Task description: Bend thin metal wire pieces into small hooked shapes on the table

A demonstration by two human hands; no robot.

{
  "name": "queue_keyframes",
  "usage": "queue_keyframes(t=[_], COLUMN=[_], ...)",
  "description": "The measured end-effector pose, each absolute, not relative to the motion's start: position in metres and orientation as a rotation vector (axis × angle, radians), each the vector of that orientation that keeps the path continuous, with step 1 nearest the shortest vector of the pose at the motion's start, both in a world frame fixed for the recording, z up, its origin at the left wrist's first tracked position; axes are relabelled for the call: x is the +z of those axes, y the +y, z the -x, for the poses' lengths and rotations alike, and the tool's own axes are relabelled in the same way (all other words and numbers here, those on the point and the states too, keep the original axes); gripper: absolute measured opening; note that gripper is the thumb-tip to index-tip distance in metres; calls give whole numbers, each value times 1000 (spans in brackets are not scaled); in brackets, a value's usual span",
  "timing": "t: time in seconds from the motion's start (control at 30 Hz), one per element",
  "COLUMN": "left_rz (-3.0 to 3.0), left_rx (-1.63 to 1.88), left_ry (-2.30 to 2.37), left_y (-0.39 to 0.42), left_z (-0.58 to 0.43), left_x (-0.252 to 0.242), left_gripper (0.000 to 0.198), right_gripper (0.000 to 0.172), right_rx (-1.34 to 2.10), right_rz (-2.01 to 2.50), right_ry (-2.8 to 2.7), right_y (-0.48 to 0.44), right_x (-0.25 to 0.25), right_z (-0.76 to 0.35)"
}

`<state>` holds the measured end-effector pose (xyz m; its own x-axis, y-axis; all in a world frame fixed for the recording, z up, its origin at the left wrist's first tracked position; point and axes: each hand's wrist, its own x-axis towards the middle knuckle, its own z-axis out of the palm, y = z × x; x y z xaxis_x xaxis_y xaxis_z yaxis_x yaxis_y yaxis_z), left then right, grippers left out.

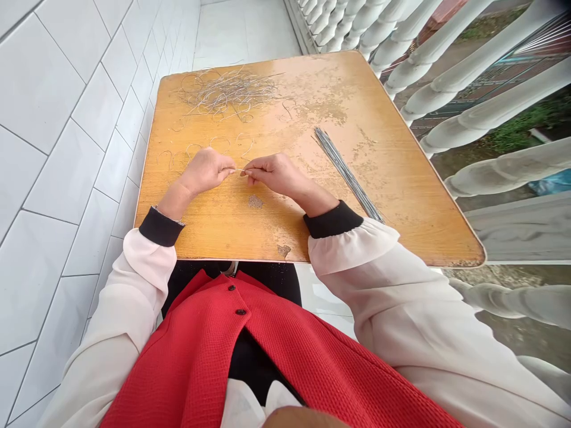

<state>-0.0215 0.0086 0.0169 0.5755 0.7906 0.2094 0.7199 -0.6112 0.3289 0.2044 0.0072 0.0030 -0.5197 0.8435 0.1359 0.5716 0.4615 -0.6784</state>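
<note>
Over the middle of the wooden table [285,220], a short piece of thin wire [239,170] stretches between my two hands. My left hand [206,170] pinches one end with thumb and forefinger. The other end is pinched in the fingers of my right hand [276,174]. Several curved bits of wire [245,142] lie just beyond my hands. At the far left of the table is a tangled heap of bent wires [232,92]. Right of my right hand rests a bundle of straight grey wires [345,170], its near end by my sleeve.
A white tiled wall [66,178] runs close along the left side. White balusters [446,89] stand along the right, past the table's edge. The tabletop has worn, peeling patches [325,110]. Pale floor tiles [245,30] show beyond the table.
</note>
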Motion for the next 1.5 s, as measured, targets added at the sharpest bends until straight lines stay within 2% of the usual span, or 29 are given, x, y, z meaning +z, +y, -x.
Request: queue_keyframes(t=[0.17,0.4,0.7,0.9,1.17,1.5], left_rz=[-2609,-2506,-2501,-2437,-2269,-2366], left_rx=[499,572,511,620,687,673], left_ry=[1233,1320,1213,1070,1073,1221], left_y=[10,8,6,8,4,2], left_z=[17,30,11,17,22,23], left_x=[11,18,20,17,22,22], left_gripper=[21,25,30,24,18,22], right_gripper=[25,17,11,10,18,28], right_rx=[706,1046,1038,942,809,909], right_rz=[1262,1274,1312,1190,1146,1200], right_ry=[-2229,-1995,-1967,-2112,-2212,-2148], right_y=[9,11,5,6,7,8], right_x=[-3,4,12,15,18,14], right_z=[-201,-213,-209,-217,-219,-224])
